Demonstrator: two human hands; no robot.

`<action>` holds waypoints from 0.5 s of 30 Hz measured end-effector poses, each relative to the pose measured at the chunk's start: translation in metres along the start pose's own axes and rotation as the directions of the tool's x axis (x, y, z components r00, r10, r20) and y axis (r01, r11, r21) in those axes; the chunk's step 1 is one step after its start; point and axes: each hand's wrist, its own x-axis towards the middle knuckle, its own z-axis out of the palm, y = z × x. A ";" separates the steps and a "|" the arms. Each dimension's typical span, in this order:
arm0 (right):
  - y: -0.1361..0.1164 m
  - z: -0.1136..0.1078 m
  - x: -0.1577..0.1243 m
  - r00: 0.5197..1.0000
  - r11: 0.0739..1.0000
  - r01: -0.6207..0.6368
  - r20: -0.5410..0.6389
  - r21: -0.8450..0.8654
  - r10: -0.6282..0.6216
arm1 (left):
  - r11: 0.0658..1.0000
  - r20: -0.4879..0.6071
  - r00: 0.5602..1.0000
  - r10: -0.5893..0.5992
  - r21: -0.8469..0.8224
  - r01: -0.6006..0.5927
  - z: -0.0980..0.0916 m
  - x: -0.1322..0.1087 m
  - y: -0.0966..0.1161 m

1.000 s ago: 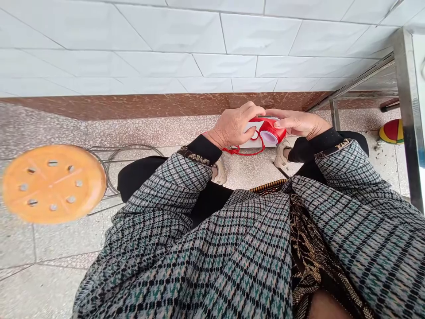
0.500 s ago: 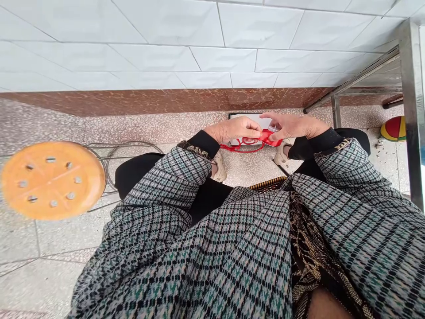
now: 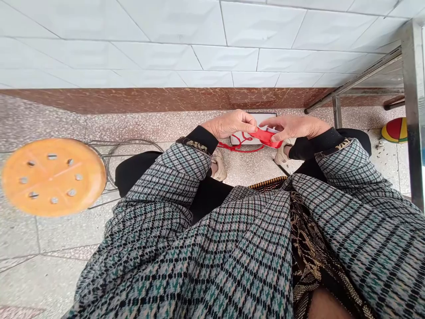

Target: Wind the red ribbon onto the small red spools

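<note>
A flat red ribbon (image 3: 264,135) stretches between my two hands, low in front of the tiled wall. My left hand (image 3: 232,122) pinches its left end between thumb and fingers. At the other end my right hand (image 3: 294,127) holds the ribbon together with a small clear-and-white piece (image 3: 272,130), whose kind I cannot make out. A tangled red cord (image 3: 244,149) hangs or lies below the hands. Under them, on the floor, is a white panel (image 3: 267,117) with a dark edge, partly hidden by my hands.
An orange round stool (image 3: 53,177) with holes in its seat and metal legs stands at left. At right are a metal frame (image 3: 411,110) and a red-and-yellow ball (image 3: 395,130). The tiled wall (image 3: 226,57) rises just beyond my hands. My shoes (image 3: 218,166) flank the panel.
My left hand has moved slightly left and up, drawing the ribbon out longer. The right hand has hardly moved. The camera view has shifted a little.
</note>
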 end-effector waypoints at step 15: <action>-0.010 0.002 -0.006 0.938 0.900 0.312 0.052 0.305 -0.342 | 0.991 -0.158 0.980 -0.118 -0.086 0.105 -0.003 0.008 -0.016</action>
